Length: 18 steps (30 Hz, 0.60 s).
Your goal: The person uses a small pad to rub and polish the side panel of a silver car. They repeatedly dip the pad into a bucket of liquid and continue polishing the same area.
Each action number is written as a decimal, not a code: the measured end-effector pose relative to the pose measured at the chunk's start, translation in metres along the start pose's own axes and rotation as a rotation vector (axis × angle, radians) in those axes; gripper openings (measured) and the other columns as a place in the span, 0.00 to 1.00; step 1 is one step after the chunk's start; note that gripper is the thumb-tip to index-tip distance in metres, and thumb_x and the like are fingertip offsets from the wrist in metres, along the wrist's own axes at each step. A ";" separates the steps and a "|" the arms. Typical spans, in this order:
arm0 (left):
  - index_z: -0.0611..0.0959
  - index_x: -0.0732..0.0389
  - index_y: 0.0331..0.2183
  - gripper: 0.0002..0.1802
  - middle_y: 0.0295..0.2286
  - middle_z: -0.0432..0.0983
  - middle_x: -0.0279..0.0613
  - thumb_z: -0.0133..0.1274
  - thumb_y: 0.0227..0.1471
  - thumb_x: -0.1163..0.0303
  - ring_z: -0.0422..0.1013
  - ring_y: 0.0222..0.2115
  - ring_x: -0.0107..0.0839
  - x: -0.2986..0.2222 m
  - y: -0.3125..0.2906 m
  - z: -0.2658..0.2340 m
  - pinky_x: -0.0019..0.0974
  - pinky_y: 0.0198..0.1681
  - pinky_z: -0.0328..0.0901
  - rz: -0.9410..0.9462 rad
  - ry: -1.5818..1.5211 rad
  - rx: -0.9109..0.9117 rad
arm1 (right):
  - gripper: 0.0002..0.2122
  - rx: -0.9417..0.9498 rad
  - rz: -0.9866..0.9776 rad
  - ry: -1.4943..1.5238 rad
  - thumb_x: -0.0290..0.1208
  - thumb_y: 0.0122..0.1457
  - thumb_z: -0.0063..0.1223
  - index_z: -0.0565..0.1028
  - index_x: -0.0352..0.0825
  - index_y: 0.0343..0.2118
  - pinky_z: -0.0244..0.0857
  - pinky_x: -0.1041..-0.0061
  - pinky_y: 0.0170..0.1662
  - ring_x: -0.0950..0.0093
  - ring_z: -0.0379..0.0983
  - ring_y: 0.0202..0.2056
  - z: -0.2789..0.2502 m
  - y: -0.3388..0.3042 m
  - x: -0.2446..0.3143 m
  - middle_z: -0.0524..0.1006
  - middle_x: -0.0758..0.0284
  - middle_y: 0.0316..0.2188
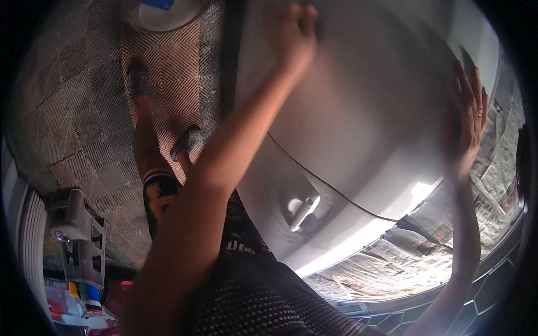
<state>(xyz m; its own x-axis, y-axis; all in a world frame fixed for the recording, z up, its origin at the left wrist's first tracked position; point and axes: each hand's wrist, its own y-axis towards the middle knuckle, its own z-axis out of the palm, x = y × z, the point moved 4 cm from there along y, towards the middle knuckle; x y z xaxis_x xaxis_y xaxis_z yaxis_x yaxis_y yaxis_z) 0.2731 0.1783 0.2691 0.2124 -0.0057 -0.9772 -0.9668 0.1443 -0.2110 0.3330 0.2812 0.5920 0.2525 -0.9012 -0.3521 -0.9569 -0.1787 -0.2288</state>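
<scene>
A pale grey car body panel (pixel 358 106) fills the middle and right of the view, with a door handle (pixel 304 213) below its curved seam. My left hand (pixel 294 36) is closed against the panel's upper part, fingers curled and slightly blurred. A small dark patch shows beside its fingers; whether that is a held thing or shadow, I cannot make out. My right hand (pixel 468 120) lies flat along the panel's right edge, fingers stretched out and a ring on one of them.
Crinkled masking sheet (pixel 386 266) covers the area along the panel's lower right edge. Patterned floor tiles (pixel 67 134) lie at the left under my feet. A round pale object with blue tape (pixel 168 14) stands at the top. A metal fixture (pixel 78 229) is at the lower left.
</scene>
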 end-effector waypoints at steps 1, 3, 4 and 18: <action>0.81 0.59 0.34 0.11 0.32 0.75 0.54 0.58 0.60 0.61 0.72 0.32 0.52 -0.019 -0.049 -0.003 0.54 0.32 0.63 0.102 0.059 -0.056 | 0.17 -0.011 0.015 -0.008 0.22 0.64 0.51 0.78 0.41 0.54 0.40 0.51 0.73 0.61 0.57 0.71 0.002 0.000 0.001 0.72 0.66 0.64; 0.83 0.57 0.41 0.18 0.33 0.73 0.50 0.65 0.49 0.60 0.71 0.34 0.51 -0.047 -0.159 -0.030 0.52 0.34 0.66 0.383 -0.018 0.153 | 0.17 0.043 0.037 -0.039 0.21 0.64 0.51 0.78 0.42 0.55 0.43 0.51 0.72 0.61 0.57 0.71 -0.005 -0.008 0.004 0.72 0.66 0.64; 0.83 0.57 0.40 0.17 0.31 0.74 0.47 0.64 0.51 0.59 0.72 0.32 0.50 -0.045 -0.164 -0.035 0.51 0.34 0.67 0.445 -0.099 0.102 | 0.18 0.046 0.028 -0.039 0.21 0.64 0.51 0.78 0.42 0.55 0.44 0.51 0.72 0.61 0.57 0.70 -0.007 -0.007 0.002 0.72 0.66 0.64; 0.80 0.60 0.41 0.18 0.36 0.76 0.54 0.65 0.55 0.60 0.73 0.36 0.53 0.016 -0.217 -0.048 0.50 0.41 0.68 0.125 0.028 -0.013 | 0.21 0.032 -0.074 -0.080 0.19 0.61 0.51 0.76 0.43 0.57 0.48 0.47 0.72 0.61 0.59 0.70 -0.005 -0.006 -0.006 0.74 0.69 0.62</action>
<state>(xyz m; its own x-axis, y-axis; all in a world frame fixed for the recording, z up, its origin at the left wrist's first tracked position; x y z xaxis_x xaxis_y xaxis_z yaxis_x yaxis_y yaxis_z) 0.4796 0.0994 0.2984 0.0861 -0.0162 -0.9962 -0.9872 0.1331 -0.0875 0.3361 0.2857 0.6001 0.3345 -0.8512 -0.4044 -0.9304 -0.2302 -0.2851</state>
